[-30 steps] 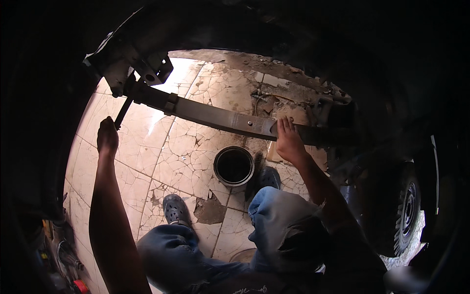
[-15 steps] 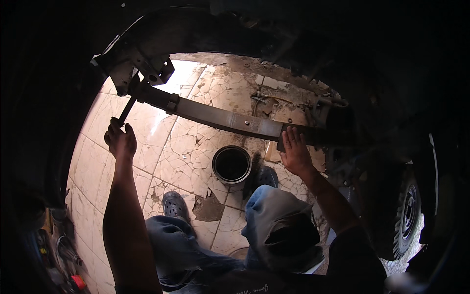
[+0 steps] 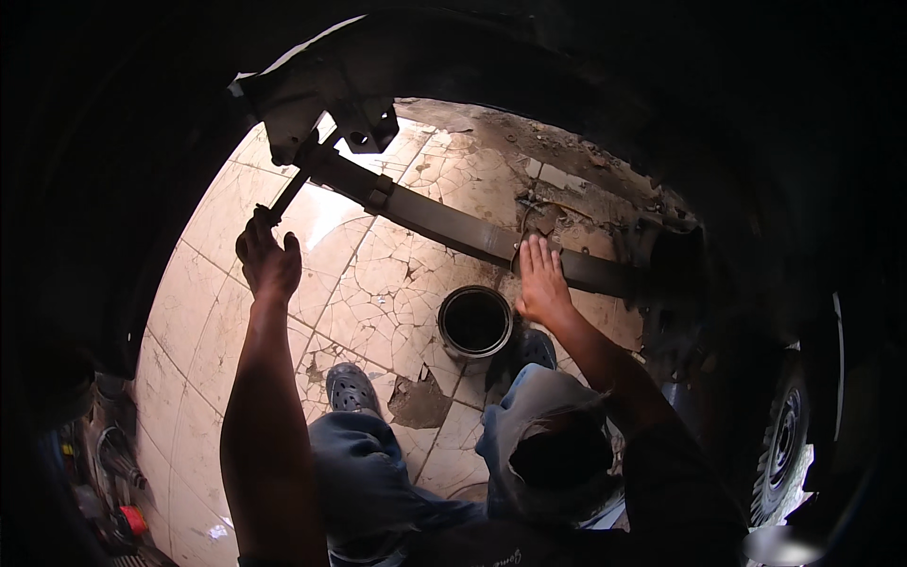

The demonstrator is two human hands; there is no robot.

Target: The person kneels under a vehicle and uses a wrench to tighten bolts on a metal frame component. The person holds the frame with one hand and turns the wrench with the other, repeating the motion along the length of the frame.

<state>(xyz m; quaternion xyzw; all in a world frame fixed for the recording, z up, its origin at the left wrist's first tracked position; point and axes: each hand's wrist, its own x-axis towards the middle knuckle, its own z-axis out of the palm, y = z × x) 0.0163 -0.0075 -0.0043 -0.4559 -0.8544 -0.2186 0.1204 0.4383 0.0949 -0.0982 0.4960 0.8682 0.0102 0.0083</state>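
Left hand [image 3: 268,262]: at about 9 o'clock in the view, fingers curled tight round the lower end of a long tool handle [image 3: 291,192]; fist closed, forearm rising from the lower edge.
Tool handle: runs up toward 11 o'clock to the spring-eye bracket [image 3: 326,113]; its head sits at the bracket, the exact seat lost in shadow.
Leaf spring [image 3: 453,227]: a flat dark bar slanting from the bracket at 11 o'clock down toward 3 o'clock, hanging above the floor.
Right hand [image 3: 542,279]: just right of centre, fingers spread flat and pressed on the leaf spring; nothing enclosed, palm bracing only.
Metal can [image 3: 474,323]: open-topped, standing on the cracked tiled floor [image 3: 236,312] below the spring, near 6 o'clock of the right hand.
Wheel [image 3: 782,444]: at 4 o'clock, partly dark.
Step in hand (judgement): working the fastener at the spring's front eye while steadying the spring.
Next move calls for (judgement): a firm, controlled swing of the handle, the tool head kept seated, and the right palm holding the spring from shifting.
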